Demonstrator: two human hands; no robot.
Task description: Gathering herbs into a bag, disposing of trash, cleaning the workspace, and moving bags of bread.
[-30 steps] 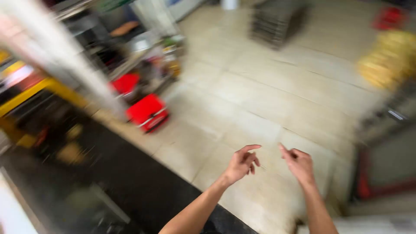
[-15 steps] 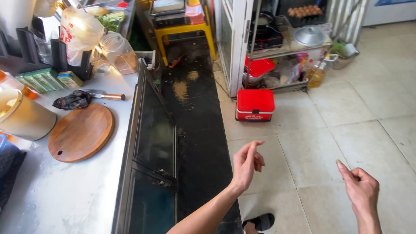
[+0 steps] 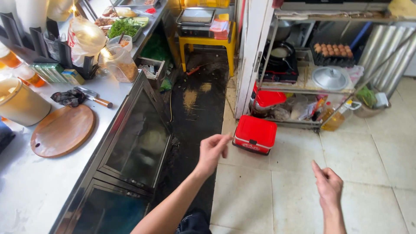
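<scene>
My left hand [image 3: 212, 151] hangs in the air over the dark floor mat [image 3: 195, 112], fingers loosely curled, holding nothing. It is a short way left of a red cooler box [image 3: 255, 133] on the tiled floor. My right hand [image 3: 328, 187] is lower right over pale floor tiles, empty, with the index finger stretched out. To the left runs a steel counter [image 3: 52, 182] with a round wooden board [image 3: 63, 130] and a knife [image 3: 93, 97] beside a dark cloth [image 3: 67, 98].
A wire shelf rack [image 3: 303, 82] with a pan lid, pots, a tray of eggs and bottles stands at the right. A yellow stool [image 3: 207, 43] carrying a tray is at the back. Jars, bags, herbs and a cream bucket [image 3: 17, 103] crowd the counter.
The view has swung from open floor to the counter and aisle. Both hands stay raised and empty; the left one sits closer to the red cooler box.
</scene>
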